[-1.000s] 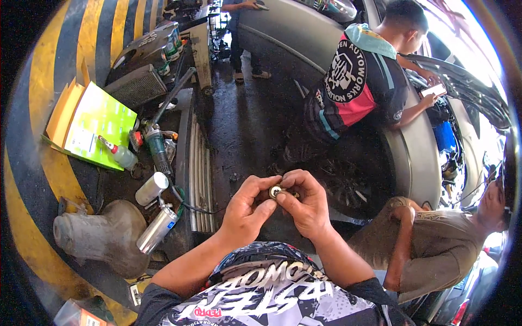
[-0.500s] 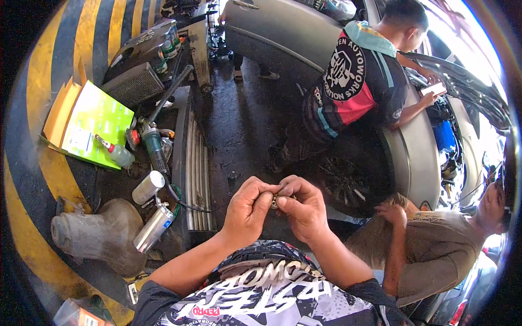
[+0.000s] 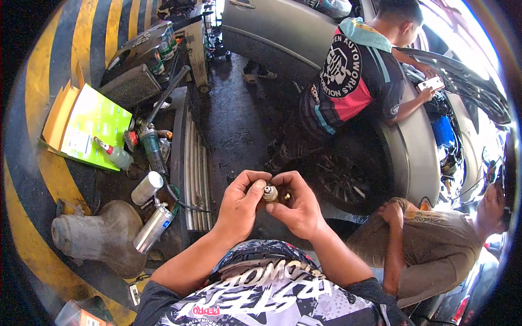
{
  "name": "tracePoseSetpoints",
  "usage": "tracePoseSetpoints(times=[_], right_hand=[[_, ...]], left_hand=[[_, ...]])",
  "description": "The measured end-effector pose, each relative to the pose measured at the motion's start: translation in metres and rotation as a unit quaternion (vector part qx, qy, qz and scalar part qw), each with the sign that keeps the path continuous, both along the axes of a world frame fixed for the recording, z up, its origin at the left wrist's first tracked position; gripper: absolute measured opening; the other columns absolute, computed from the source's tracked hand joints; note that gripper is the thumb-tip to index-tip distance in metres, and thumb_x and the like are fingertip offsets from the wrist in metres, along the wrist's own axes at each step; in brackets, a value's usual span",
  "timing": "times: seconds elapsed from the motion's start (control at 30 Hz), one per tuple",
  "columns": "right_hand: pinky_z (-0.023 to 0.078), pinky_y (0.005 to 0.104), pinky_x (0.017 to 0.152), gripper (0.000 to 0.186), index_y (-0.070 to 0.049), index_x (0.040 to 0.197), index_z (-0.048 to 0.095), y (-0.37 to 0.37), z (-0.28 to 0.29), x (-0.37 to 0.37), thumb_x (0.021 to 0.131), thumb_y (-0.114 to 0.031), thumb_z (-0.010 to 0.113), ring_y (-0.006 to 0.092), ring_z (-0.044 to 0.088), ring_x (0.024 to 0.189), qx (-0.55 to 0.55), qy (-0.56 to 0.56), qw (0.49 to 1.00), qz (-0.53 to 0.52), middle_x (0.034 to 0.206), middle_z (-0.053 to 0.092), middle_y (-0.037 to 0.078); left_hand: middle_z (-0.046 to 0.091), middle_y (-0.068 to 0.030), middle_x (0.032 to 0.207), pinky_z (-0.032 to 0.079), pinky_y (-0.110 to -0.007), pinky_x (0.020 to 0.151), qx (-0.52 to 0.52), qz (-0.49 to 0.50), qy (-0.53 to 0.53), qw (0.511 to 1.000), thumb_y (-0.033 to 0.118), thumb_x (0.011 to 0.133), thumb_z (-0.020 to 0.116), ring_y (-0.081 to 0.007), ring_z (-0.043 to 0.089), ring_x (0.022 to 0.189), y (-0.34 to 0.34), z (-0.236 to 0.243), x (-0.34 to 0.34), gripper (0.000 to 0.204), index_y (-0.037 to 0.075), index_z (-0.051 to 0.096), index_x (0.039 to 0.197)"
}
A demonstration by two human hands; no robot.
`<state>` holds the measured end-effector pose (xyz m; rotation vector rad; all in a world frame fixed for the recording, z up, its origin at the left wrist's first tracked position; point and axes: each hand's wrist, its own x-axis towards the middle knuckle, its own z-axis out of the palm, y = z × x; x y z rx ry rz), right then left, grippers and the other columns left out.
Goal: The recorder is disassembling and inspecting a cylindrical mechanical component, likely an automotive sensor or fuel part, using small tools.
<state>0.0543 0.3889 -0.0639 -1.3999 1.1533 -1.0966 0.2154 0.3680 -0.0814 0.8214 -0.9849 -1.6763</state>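
Note:
A small round metal fitting (image 3: 270,193), silvery at its tip and dull brass around it, is pinched between my two hands in front of my chest. My left hand (image 3: 239,209) grips it from the left, thumb bent against its side. From the other side my right hand (image 3: 300,209) curls around it, thumb underneath and index finger over the top. A brass-coloured bit (image 3: 288,194) shows inside the right hand's curled fingers; whether it belongs to the same fitting I cannot tell.
At left, an angle grinder (image 3: 152,146), a bottle (image 3: 117,156) on a green box (image 3: 89,127), and metal cylinders (image 3: 154,228) lie beside ribbed metal (image 3: 197,174). One person (image 3: 348,76) leans over the car (image 3: 416,152) holding a phone (image 3: 431,83); another (image 3: 435,250) is close at right.
The fitting has been turned and now shows its silvery tip upward. My hands have shifted slightly, and the right fingers have opened out around it. The phone has tilted in the person's hand.

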Motion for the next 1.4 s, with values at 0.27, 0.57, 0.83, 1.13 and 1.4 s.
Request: tracePoseSetpoints(times=[0.27,0.57,0.83,1.13,1.4], right_hand=[[0.051,0.0305,0.079,0.035,0.0,0.116,0.066,0.0,0.034,-0.012,0.085,-0.011,0.077,0.0136,0.065,0.09,-0.094,0.166,0.982,-0.016,0.098,0.069,0.008],[0.052,0.0344,0.074,0.035,0.002,0.116,0.068,-0.004,0.038,-0.011,0.084,-0.009,0.074,0.025,0.067,0.081,-0.138,0.211,0.966,0.048,0.091,0.068,0.014],[0.053,0.0321,0.068,0.036,0.001,0.115,0.069,-0.003,0.037,-0.005,0.08,-0.003,0.077,0.0238,0.068,0.077,-0.206,0.21,0.955,0.02,0.088,0.067,0.013],[0.053,0.0348,0.059,0.042,-0.004,0.114,0.071,-0.006,0.024,-0.011,0.074,0.001,0.078,0.025,0.064,0.07,-0.408,0.232,0.882,-0.039,0.088,0.064,0.01],[0.05,0.0344,0.059,0.041,-0.011,0.112,0.072,-0.005,0.038,-0.036,0.072,-0.013,0.073,0.0218,0.061,0.073,-0.506,0.345,0.786,0.083,0.089,0.06,0.006]], left_hand=[[0.06,-0.0061,0.089,0.046,-0.025,0.074,-0.295,0.04,-0.263,0.918,0.004,0.093,0.06,-0.0132,0.057,0.079,-0.006,0.023,0.027,0.006,0.002,0.061,0.099],[0.057,-0.0108,0.078,0.048,-0.036,0.056,-0.509,0.07,-0.36,0.779,-0.002,0.075,0.071,-0.0267,0.06,0.063,-0.024,0.042,0.041,0.02,0.003,0.062,0.092],[0.056,-0.0096,0.079,0.051,-0.039,0.058,-0.508,0.058,-0.367,0.777,0.0,0.07,0.072,-0.0298,0.062,0.066,-0.021,0.051,0.04,0.026,0.005,0.059,0.092],[0.058,-0.0103,0.081,0.052,-0.035,0.058,-0.463,0.047,-0.33,0.821,-0.001,0.071,0.069,-0.0251,0.063,0.064,-0.013,0.056,0.032,0.023,0.003,0.061,0.093],[0.058,-0.0089,0.072,0.046,-0.031,0.054,-0.422,0.036,-0.319,0.848,0.001,0.073,0.068,-0.0191,0.057,0.058,-0.01,0.055,0.022,0.012,0.003,0.065,0.084]])
